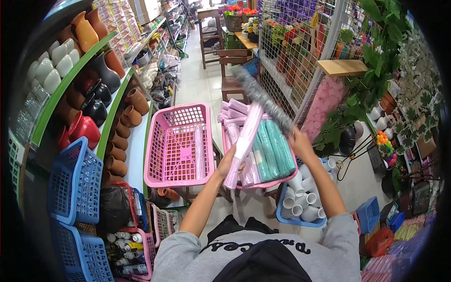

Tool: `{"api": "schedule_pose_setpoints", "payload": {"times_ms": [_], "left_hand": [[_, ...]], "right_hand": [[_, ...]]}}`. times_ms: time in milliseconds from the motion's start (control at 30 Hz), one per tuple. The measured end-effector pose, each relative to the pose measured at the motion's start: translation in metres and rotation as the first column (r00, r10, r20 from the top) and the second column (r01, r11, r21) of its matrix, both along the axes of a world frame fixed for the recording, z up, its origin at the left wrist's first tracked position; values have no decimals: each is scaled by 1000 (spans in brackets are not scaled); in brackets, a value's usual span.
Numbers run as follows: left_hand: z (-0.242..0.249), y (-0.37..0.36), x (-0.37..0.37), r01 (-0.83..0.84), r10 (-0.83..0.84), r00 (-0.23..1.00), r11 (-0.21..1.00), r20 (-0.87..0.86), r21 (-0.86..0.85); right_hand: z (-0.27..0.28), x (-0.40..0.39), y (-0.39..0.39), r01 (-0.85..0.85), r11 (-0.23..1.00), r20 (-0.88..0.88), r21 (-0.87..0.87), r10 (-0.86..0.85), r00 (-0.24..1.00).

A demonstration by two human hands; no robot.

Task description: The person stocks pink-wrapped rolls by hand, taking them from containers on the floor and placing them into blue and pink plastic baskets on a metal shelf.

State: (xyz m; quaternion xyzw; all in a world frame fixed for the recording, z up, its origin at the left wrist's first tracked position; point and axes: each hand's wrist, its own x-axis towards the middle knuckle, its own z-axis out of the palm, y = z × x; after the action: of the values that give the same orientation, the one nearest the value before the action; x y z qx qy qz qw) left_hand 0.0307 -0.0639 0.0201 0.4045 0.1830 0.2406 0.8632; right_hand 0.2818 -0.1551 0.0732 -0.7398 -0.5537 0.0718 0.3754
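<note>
My left hand [229, 163] is closed round a long pink plastic-wrapped bundle [250, 124], tilted up and away over the right basket. In my right hand [299, 142] is the lower end of a long grey fluffy duster [263, 96], smeared by motion. The duster slants up and left, its middle close to the upper end of the bundle. Under both hands, a pink basket [282, 181] holds more pink bundles [233, 113] and several green wrapped bundles [272, 152]. To the left, another pink basket [179, 181] has one pink bundle [199, 150] lying along its right side.
White vases [300, 202] fill a blue basket [300, 222] at my right. Shelves of pots [134, 108] line the left, with blue baskets [75, 183] nearby. A wooden chair [231, 84] stands ahead beside the wire rack [286, 61]. Tiled floor [197, 80] runs down the aisle.
</note>
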Motion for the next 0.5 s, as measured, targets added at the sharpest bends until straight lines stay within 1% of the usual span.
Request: {"api": "schedule_pose_setpoints", "payload": {"times_ms": [33, 67, 100, 167, 200, 233, 300, 333, 367, 400, 433, 467, 500], "left_hand": [[3, -2, -2, -42, 42, 998, 999, 37, 17], [-7, 7, -7, 10, -12, 989, 1000, 147, 15], [-2, 13, -7, 6, -9, 989, 1000, 149, 23], [4, 21, -5, -179, 192, 980, 967, 55, -178], [2, 25, -5, -154, 187, 969, 968, 159, -199], [-2, 29, -5, -164, 198, 967, 966, 163, -201], [-8, 38, -7, -107, 109, 936, 994, 335, -24], [-2, 35, -13, -93, 160, 942, 969, 296, -227], [3, 36, -11, -122, 150, 962, 984, 227, -132], [-3, 37, -9, -112, 130, 956, 990, 263, -84], [-15, 37, -7, -102, 108, 948, 994, 298, -36], [-28, 34, -6, -156, 148, 982, 986, 114, 65], [-36, 32, -5, -188, 203, 977, 966, -70, 175]], "right_hand": [[8, 6, 8, 35, 999, -60, -15, -35, 998], [9, 3, 9, 17, 997, -87, 78, -10, 996], [7, -2, 7, -1, 986, -109, 169, 19, 994], [0, -26, -12, -146, 968, -86, 204, 166, 982], [-15, -33, -26, -230, 970, -69, 79, 235, 969], [-29, -39, -38, -307, 951, -60, -46, 304, 951], [-21, -60, -59, -518, 855, 177, -32, 515, 839], [-13, -62, -60, -520, 854, 177, -31, 516, 838], [-6, -63, -61, -482, 849, 207, -217, 523, 827], [-1, -63, -59, -421, 817, 234, -393, 532, 814], [-3, -57, -51, -417, 820, 235, -392, 528, 816], [-6, -47, -38, -442, 863, 293, -247, 501, 815], [-4, -39, -26, -462, 882, 346, -95, 464, 815]]}}
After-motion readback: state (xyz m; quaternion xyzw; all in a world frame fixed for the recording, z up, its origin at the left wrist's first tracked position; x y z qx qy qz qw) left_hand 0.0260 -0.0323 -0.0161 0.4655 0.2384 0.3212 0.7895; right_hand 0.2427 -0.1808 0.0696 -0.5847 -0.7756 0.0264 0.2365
